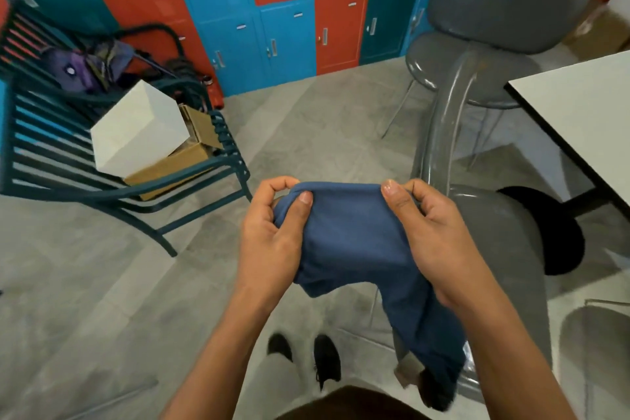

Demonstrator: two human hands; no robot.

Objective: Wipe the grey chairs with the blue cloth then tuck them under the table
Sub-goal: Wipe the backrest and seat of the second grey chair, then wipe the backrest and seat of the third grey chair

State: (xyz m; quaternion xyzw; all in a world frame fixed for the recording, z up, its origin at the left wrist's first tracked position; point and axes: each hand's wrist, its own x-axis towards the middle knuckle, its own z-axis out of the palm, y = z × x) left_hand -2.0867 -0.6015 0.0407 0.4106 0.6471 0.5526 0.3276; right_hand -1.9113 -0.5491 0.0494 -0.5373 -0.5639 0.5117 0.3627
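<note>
Two hands, left (272, 242) and right (433, 232), each grip one blue cloth (354, 235) beside two grey chairs (504, 0).

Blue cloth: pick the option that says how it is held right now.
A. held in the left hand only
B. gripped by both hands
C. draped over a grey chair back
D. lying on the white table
B: the left hand and the right hand each pinch the top edge of the blue cloth, which hangs down between them, above the floor.

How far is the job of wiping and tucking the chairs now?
Nothing looks done yet. Both the left hand and the right hand hold the blue cloth in the air, away from any seat. The grey chairs stand out from the white table, so wiping and tucking remain.
</note>
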